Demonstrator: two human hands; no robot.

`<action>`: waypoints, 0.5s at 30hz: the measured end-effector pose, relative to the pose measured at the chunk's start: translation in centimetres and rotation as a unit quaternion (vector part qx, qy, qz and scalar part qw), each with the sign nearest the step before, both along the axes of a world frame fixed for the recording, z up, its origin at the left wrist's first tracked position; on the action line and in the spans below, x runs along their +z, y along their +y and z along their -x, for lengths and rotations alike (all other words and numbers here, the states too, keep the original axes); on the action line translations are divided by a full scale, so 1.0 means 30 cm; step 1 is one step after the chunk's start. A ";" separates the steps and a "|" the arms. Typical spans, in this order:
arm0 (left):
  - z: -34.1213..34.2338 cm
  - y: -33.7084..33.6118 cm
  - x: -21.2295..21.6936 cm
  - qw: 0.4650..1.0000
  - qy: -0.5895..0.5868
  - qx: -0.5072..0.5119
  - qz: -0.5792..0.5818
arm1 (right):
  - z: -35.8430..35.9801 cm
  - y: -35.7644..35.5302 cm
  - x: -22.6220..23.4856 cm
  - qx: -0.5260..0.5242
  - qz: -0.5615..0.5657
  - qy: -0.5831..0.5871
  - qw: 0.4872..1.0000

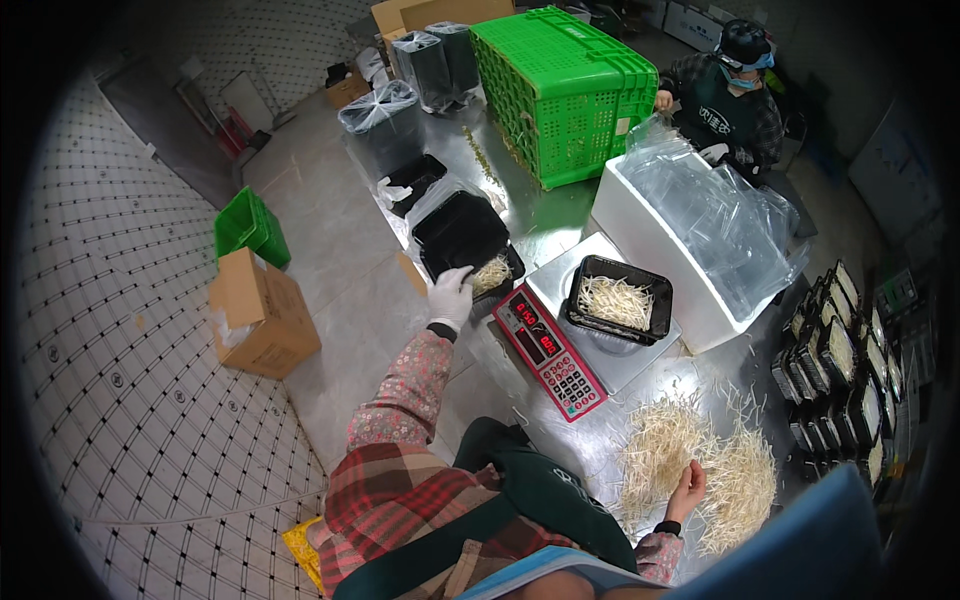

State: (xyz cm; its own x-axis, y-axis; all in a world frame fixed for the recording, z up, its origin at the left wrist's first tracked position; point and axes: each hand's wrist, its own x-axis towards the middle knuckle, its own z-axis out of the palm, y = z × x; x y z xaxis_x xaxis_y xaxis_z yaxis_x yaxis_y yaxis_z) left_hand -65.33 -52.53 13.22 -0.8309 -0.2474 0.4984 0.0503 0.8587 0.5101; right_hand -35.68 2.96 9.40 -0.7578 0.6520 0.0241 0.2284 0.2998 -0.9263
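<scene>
Touching the black tray: a white-gloved left hand (pixel 452 298), fingertips at the near edge of an open black rectangular plastic tray (pixel 460 228); I cannot tell whether it grips that edge
Right hand at the sprouts: a bare right hand (pixel 687 490), fingers drawn close together over the loose heap; whether a strand is pinched there cannot be told (the fingertips are small and pale strands lie behind them)
Sprouts: thin, pale, stringy sprouts (pixel 665 445) lie loose on the shiny steel table (pixel 550 225), near the red-and-silver digital scale (pixel 550 352)
Half hidden: a sprout-filled black tray (pixel 515 262) beside the gloved hand, partly covered by the open one; a blurred blue shape (pixel 800 540) covers the table's near right part
Cut off: stacked black trays of pale filling (pixel 840 350) fade into the dark right rim, too crowded to count
Counted on the table: two adjoining sprout heaps, one scale bearing one sprout-filled black plastic tray (pixel 660 305), one bright green slatted plastic crate (pixel 590 120), one white foam box (pixel 650 250) with clear plastic bags (pixel 700 210) overlapping beyond counting
Counted elsewhere: one co-worker (pixel 735 105) past the crate, one brown cardboard box (pixel 265 310) and one green plastic bin (pixel 250 230) on the floor
</scene>
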 end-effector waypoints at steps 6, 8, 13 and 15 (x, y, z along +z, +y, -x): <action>0.190 -0.221 0.093 0.991 -0.065 0.092 0.079 | -0.032 -0.003 -0.026 -0.006 0.082 -0.037 0.996; 0.232 -0.234 0.102 0.956 -0.245 0.092 0.135 | -0.027 -0.026 -0.015 0.006 0.083 -0.048 0.995; 0.237 -0.217 0.132 0.984 -0.042 0.051 0.164 | -0.069 -0.042 0.009 -0.006 0.003 -0.036 0.999; 0.192 -0.079 0.221 0.990 0.121 -0.066 -0.014 | -0.141 -0.002 -0.018 -0.070 -0.050 -0.046 0.995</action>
State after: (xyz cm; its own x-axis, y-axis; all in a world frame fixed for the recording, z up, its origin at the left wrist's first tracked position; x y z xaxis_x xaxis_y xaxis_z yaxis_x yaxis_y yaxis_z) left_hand -71.08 -54.89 19.85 -0.7139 -0.1616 0.6813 0.2849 0.8218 0.4935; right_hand -31.44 2.89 8.85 -0.6618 0.7492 0.0276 0.3577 0.3479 -0.8666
